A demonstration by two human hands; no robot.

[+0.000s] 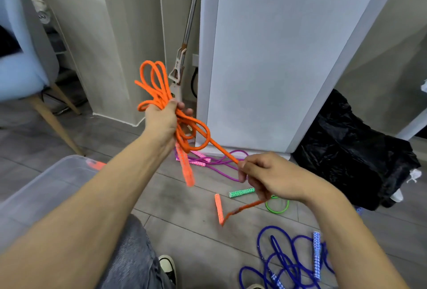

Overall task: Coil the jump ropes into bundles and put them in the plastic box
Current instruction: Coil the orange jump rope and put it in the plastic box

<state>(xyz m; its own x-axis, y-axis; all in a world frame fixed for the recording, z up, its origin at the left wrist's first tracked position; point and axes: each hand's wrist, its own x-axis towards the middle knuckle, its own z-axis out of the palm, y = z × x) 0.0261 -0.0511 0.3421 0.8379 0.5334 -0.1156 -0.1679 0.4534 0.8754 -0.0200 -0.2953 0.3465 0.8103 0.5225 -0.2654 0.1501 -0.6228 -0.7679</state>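
My left hand (pixel 161 120) grips a bundle of loops of the orange jump rope (pixel 157 85), held up at the centre of the view. One orange handle (pixel 184 166) hangs below that hand. A strand runs from the bundle down to my right hand (pixel 268 175), which pinches it. The rope's tail leaves the right hand and ends in the other orange handle (pixel 219 208) above the floor. The clear plastic box (pixel 53 182) stands at the lower left beside my left forearm.
On the grey floor lie a purple rope with pink handles (pixel 217 164), a green rope (pixel 277 205) with a green handle and a loose blue rope (pixel 284 263). A black plastic bag (pixel 351 150) sits at the right, a white cabinet (pixel 277 58) behind, a chair leg (pixel 55 124) at the left.
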